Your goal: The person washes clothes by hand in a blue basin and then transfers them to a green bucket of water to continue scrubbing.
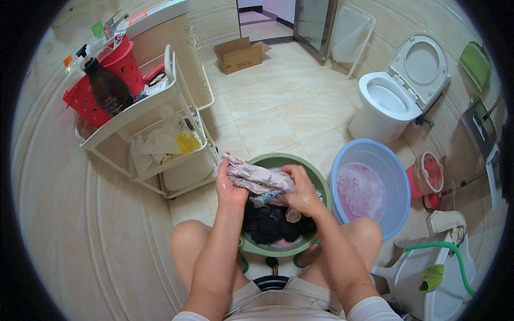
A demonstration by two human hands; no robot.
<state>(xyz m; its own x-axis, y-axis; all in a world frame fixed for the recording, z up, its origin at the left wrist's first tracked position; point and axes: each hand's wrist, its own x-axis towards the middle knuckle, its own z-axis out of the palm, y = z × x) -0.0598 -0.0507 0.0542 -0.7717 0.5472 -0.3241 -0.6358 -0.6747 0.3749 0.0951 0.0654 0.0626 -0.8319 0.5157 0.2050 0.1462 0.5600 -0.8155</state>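
Note:
Between my two hands stretches a wet, bunched cloth (257, 177), pale pink-white with a faint pattern. My left hand (232, 184) grips its left end, and my right hand (302, 192) closes round the right end. A blue-patterned bit of fabric (266, 198) hangs just beneath it. The cloth is held over a green basin (316, 167) standing on the floor between my knees. Inside the basin lie soaked black clothes (270, 223), with a little pink showing near the front. My forearms and the cloth hide part of the basin.
Right of the green basin stands a blue tub (399, 214) of pinkish suds. Beyond it are a toilet (375, 125) with its lid up and a small red bin (415, 182). A white shelf cart (171, 101) with red baskets stands left. A grey-white plastic stool (423, 273) and green hose (455, 249) are near right.

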